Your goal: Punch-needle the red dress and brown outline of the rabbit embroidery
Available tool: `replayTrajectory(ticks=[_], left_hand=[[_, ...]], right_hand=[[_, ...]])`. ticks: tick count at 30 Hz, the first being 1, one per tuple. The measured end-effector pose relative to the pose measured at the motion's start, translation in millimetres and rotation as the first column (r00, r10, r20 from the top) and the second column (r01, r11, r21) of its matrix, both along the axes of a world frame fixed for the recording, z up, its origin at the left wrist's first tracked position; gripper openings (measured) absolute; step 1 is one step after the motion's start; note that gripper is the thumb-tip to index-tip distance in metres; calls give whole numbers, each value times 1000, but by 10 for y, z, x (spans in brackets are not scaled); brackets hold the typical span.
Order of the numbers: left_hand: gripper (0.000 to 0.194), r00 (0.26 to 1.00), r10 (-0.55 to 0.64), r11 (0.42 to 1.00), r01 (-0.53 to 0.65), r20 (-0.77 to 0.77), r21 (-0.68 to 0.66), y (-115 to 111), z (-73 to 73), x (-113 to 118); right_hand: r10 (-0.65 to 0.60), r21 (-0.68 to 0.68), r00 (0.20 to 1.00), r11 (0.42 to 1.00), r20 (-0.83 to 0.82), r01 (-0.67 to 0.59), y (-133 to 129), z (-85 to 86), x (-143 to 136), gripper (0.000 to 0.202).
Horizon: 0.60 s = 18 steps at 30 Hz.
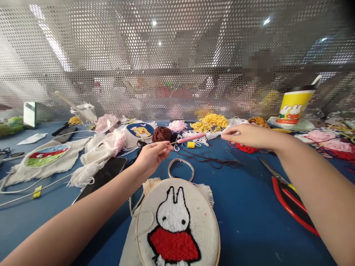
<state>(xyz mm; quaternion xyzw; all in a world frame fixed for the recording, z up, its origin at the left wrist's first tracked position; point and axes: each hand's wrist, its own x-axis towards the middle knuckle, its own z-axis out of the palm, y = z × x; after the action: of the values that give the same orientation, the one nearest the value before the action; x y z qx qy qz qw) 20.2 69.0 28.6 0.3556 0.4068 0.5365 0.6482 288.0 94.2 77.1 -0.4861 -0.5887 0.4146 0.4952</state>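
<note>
Our left hand pinches, between its fingers, the metal end of the pink punch needle above the table, toward its far edge; whether our right hand grips anything, we cannot tell. Likely light, stiff, slick: we'd hold its handle.

Cannot see bottom of hoop: cut off at six o'clock. Cannot see tip of needle: hidden in left hand. Cannot tell hold of right hand at three: too small. Blurred beyond mesh at twelve. Note phone part-hidden by left arm at eight.
</note>
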Motion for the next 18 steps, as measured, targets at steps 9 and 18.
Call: replayTrajectory(ticks=[9,18], left_hand=[[14,1000,-5,1000,5,20,22,-68,86,66],[14,996,-92,995,92,12,30,-164,94,136]], right_hand=[[329,-292,944,901,-24,-322,-211,-271,-611,28],[223,-73,812,948,-540,-309,-256,-660,-1074,18]])
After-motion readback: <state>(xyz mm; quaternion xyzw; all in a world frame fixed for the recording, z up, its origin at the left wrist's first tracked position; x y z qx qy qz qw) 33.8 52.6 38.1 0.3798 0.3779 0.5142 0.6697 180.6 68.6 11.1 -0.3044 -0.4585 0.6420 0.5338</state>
